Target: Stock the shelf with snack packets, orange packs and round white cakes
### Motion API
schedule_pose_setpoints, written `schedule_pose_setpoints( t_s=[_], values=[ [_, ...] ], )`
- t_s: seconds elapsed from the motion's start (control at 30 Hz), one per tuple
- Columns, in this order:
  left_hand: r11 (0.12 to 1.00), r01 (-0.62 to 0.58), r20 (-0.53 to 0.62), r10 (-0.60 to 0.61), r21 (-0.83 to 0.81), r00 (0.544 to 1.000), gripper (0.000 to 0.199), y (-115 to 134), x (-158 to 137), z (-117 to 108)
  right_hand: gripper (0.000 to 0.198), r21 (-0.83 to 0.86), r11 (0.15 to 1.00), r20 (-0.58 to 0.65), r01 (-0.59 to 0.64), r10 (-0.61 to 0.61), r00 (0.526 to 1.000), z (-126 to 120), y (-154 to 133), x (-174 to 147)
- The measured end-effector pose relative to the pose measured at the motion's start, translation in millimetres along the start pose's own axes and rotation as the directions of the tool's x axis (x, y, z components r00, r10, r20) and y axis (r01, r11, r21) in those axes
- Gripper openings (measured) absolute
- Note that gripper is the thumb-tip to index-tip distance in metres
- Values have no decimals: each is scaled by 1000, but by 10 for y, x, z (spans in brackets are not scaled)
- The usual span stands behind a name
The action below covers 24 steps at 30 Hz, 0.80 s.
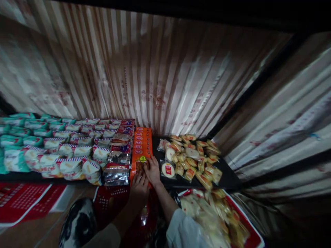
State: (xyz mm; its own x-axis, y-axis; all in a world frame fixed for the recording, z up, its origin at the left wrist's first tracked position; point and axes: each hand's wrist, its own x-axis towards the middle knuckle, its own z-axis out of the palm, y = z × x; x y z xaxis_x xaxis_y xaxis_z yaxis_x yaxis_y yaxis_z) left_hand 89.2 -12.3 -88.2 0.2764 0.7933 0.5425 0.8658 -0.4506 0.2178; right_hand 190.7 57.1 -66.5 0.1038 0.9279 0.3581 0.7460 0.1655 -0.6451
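With the hands at the dial's centre, a row of flat, glossy orange packets [142, 143] runs toward twelve o'clock on a black shelf [229, 175]. The left hand [139, 184] lies at the row's near end, fingers slightly parted; the right hand [153, 171], just beside it toward two o'clock, bends its fingers over the same end. Whether either hand's fingers grip a packet, I cannot tell.

Shiny foil packets [117, 168] stand against the row at nine o'clock; beyond them are puffy white bags [69, 168] with striped top edges, then crinkled teal bags [15, 160], cut off by the picture's edge. At three o'clock lies a loose heap of small yellow packs [191, 160] in clear film. A red basket [252, 222] at four o'clock holds more film-wrapped pieces, its near end out of frame. Behind the shelf hangs a pleated sheet [155, 62], its printing too blurred to read. The forearms hide much of the perforated basket [104, 199] at seven.
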Motion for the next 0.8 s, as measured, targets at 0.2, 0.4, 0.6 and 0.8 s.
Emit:
schedule_pose_setpoints(
  t_s=[0.2,0.4,0.6,0.8],
  values=[
    [1000,7,87,-6,-12,996,39,50,45,-245,35,66,994,-66,81,-77,995,-176,-103,-63],
    [999,-27,67,24,44,997,37,42,36,-294,33,172,982,-203,85,-49,978,-474,-357,-613],
    [989,-93,174,113,-118,978,28,53,-253,-545,34,180,982,-93,61,-44,995,-470,-487,-1602],
    [942,225,606,-29,-250,795,29,-50,-991,-776,38,55,994,275,-95,77,958,-152,-370,-2042]
  ],
)
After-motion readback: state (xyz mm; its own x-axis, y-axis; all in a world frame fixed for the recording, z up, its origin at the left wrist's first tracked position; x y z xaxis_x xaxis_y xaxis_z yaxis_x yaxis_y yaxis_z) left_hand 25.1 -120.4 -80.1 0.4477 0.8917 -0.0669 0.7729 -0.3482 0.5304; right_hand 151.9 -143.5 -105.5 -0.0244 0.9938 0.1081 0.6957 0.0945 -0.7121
